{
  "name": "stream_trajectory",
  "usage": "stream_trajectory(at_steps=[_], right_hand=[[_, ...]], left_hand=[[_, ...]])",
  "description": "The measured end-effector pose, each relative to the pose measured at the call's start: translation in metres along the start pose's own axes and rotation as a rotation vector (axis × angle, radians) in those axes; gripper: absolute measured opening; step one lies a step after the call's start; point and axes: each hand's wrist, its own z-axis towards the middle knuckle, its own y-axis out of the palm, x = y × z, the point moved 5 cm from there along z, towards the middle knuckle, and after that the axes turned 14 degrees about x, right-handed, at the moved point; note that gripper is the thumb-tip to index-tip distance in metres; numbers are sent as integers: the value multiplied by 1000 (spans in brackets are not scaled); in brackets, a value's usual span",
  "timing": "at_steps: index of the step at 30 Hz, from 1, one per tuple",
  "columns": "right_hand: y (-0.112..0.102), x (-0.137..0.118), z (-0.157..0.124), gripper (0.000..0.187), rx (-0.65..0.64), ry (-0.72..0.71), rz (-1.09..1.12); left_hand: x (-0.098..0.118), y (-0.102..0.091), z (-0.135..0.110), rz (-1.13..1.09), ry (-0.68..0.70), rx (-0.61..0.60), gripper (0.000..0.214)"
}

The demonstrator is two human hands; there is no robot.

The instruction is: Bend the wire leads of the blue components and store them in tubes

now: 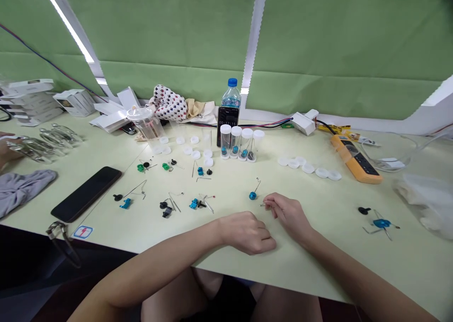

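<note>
My left hand (pixel 247 232) rests on the pale green table (pixel 318 246) near its front edge, fingers curled into a loose fist, nothing visible in it. My right hand (pixel 288 213) lies just right of it, fingertips pinched on a thin metal pin (pixel 262 204). A blue round part with a wire stem (pixel 253 194) lies just beyond the fingers. Several small blue, green and black parts with pins (pixel 166 201) are scattered to the left. Several clear vials with white caps (pixel 240 142) stand upright farther back, blue parts inside.
A black phone (pixel 87 193) lies at the left, a grey cloth (pixel 21 187) beyond it. White caps (pixel 307 167), a yellow multimeter (pixel 356 159), a water bottle (pixel 231 95) and a timer display (pixel 227 119) sit at the back. Another blue part (pixel 380 224) lies right. Another person's hand (pixel 5 147) shows far left.
</note>
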Motion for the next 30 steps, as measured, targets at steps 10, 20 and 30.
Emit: stream_trajectory(at_steps=[10, 20, 30], right_hand=[[1, -1, 1, 27, -24, 29, -8], [4, 2, -2, 22, -32, 11, -51], [3, -5, -2, 23, 38, -217, -140]], left_hand=[[0, 2, -2, -7, -28, 35, 16], [0, 1, 1, -22, -37, -49, 18], [-7, -7, 2, -7, -86, 174, 20]])
